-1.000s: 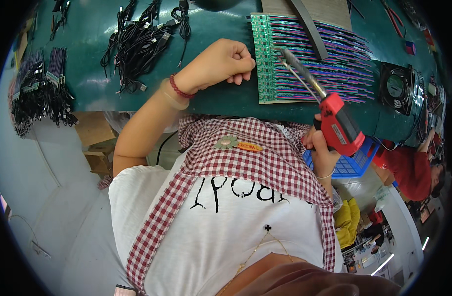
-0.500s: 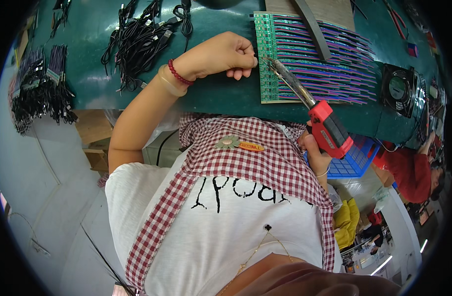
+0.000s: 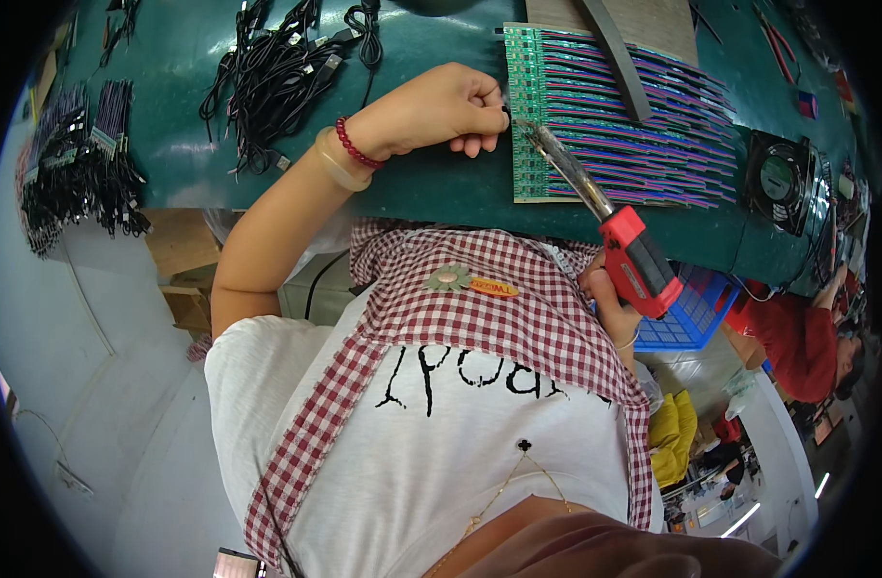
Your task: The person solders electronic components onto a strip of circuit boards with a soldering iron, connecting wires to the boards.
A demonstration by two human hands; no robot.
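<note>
Right hand gripping soldering gun at near bench edge; left hand pinched beside circuit boards, can't tell on what.

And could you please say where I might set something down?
Bare patches lie between the leftmost cable bundles and black USB cables, and, smaller, between the multicoloured wires and red-handled pliers. It is crowded around the left hand, soldering iron and circuit boards.
</note>
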